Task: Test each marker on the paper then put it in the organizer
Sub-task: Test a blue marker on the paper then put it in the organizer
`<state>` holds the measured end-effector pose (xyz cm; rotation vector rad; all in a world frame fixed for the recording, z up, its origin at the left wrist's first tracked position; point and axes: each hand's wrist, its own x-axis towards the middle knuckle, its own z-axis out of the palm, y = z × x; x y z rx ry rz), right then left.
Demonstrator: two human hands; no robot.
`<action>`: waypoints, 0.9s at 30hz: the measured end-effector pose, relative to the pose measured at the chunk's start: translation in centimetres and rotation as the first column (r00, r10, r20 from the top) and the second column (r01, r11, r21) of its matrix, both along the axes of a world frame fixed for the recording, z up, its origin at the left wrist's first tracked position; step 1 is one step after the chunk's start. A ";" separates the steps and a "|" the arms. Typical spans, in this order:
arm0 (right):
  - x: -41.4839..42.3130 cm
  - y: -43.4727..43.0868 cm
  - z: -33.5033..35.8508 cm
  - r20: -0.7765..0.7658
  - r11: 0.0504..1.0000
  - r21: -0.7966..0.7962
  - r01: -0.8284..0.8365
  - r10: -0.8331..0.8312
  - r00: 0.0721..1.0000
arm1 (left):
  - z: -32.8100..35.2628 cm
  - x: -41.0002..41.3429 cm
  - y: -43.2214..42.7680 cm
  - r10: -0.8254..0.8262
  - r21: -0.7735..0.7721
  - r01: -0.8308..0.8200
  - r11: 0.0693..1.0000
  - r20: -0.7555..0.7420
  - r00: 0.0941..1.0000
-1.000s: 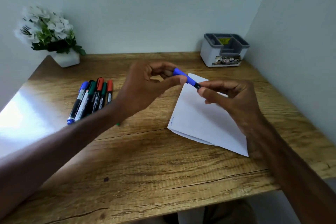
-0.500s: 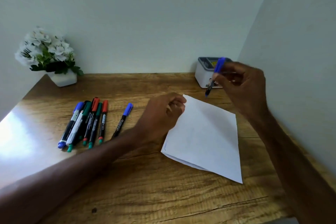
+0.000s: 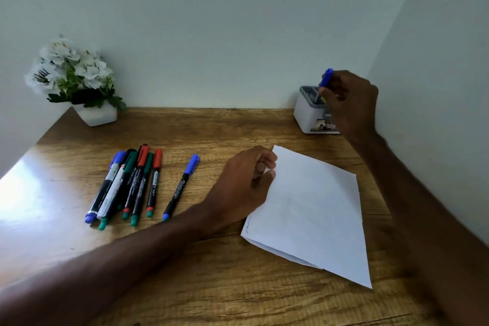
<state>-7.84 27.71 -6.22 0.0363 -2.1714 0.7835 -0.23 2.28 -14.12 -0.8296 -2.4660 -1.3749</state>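
Note:
My right hand (image 3: 349, 103) grips a blue-capped marker (image 3: 326, 81) upright over the grey-and-white organizer (image 3: 307, 111) at the back right, its lower end dipping inside the rim. My left hand (image 3: 246, 188) rests on the left edge of the folded white paper (image 3: 315, 212), fingers curled, holding nothing. A faint blue scribble (image 3: 248, 225) marks the paper's near-left corner. A single blue marker (image 3: 181, 186) lies left of my left hand. Farther left lies a bunch of several markers (image 3: 127, 185) with blue, green and red caps.
A white pot of white flowers (image 3: 79, 82) stands at the back left corner of the wooden desk (image 3: 211, 286). Walls close off the back and the right side. Bright glare covers the desk's left edge (image 3: 16, 193).
My right hand has carried the blue marker from above the paper back to the organizer and lowered it in. My left hand let go of it and settled at the paper's edge.

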 end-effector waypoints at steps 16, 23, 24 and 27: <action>1.4 0.2 -1.2 0.009 1.000 -0.030 -0.004 0.004 1.000 | -0.2 -0.1 0.1 -0.008 0.003 0.008 1.000 -0.002 1.000; 6.0 -4.2 -1.3 -0.136 0.996 -0.002 -0.086 0.085 0.987 | 0.8 -0.2 -0.4 0.053 -0.070 -0.057 0.996 -0.052 0.997; 6.8 -5.1 -1.4 -0.111 0.990 0.032 -0.134 0.137 0.984 | 1.2 -0.3 -0.6 0.072 -0.111 -0.079 0.991 -0.071 0.995; 8.5 -7.0 -2.3 0.046 0.934 0.162 -0.318 0.315 0.948 | 2.9 -0.7 -1.9 0.114 -0.269 -0.168 0.949 -0.203 0.973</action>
